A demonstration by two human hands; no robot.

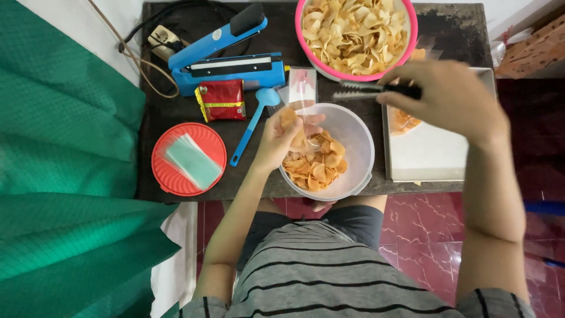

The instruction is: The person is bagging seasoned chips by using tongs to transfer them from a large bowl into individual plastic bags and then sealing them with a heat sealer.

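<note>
Orange chips (pixel 315 168) fill the clear bowl (pixel 359 138) — left hand (pixel 282 138) pinches a clear bag (pixel 301 112), right hand (pixel 453 97) grips tongs (pixel 365 90).

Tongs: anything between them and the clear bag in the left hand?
Nothing visible. The tongs in the right hand hang above the white bowl's far rim; the bag, held by the left hand, is just below-left across open air.

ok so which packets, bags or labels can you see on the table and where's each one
Red packet: flat, rectangular, red with yellow edges, in front of the blue heat sealer.
Clear bags: a flat stack, greenish, lying on the round red lid at the table's left.
Clear bag: see-through, held by the left hand over the clear bowl of chips.
Cardboard box: brown, top right, off the table.
</note>
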